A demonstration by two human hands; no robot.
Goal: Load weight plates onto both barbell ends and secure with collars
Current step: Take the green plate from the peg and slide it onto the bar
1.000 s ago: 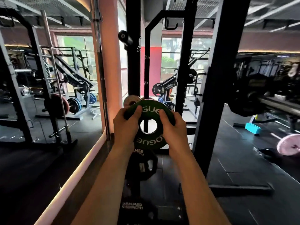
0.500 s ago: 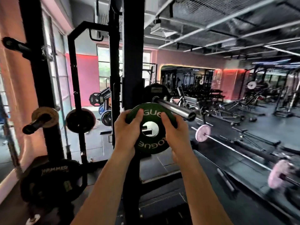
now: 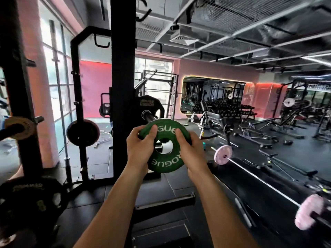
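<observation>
Covering the room is a floor (image 3: 180,187) of dark rubber tiles, matte, with visible seams. Overhead runs an open ceiling (image 3: 232,18) of grey mesh panels and exposed beams. Far walls are pink with a red glow; a rounded, light-edged mirror (image 3: 213,94) is set into the back wall.

1. Rack upright (image 3: 123,86): square black steel post, standing vertical just left of centre.
2. Barbell sleeve (image 3: 150,116): smooth bright metal cylinder, projecting toward the viewer from beside the upright. A large black plate (image 3: 152,106) already sits on it, further in.
3. Green plate (image 3: 164,145): round, rubber-textured disc with white raised lettering and a circular centre hole. It is held upright in front of the sleeve end (whether the sleeve has entered the hole cannot be told).
4. Left hand (image 3: 140,149): fingers closed around the plate's left rim, thumb on the face.
5. Right hand (image 3: 189,153): fingers closed around the right rim, thumb on the face.
6. Stored plates (image 3: 83,132): dark discs hung on pegs at left.
7. Pink plates (image 3: 223,154): pale, smooth discs on a thin bar lying on the floor at right, well apart from the hands.
</observation>
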